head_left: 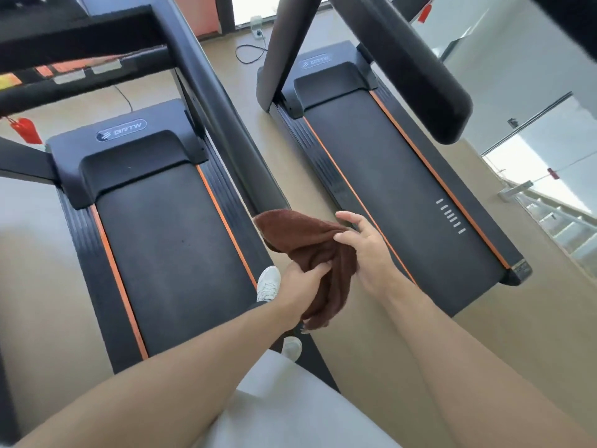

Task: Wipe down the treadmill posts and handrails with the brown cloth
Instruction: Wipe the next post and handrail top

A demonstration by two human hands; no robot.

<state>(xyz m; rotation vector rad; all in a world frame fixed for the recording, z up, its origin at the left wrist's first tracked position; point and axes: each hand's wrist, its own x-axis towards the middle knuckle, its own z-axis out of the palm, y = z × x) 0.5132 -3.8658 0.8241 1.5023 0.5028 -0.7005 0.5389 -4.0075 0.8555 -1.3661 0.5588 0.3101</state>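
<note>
Gym floor (323, 176), two treadmills. Brown cloth (310, 250) bunched in left hand (303, 282), just below handrail (226, 130) end; right hand (365, 244) loose, fingertips touching cloth. Best spread flatter before wrapping rail.

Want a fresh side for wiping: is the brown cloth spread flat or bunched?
Bunched. The brown cloth hangs crumpled in the left hand's grip; the right hand touches it.
</note>
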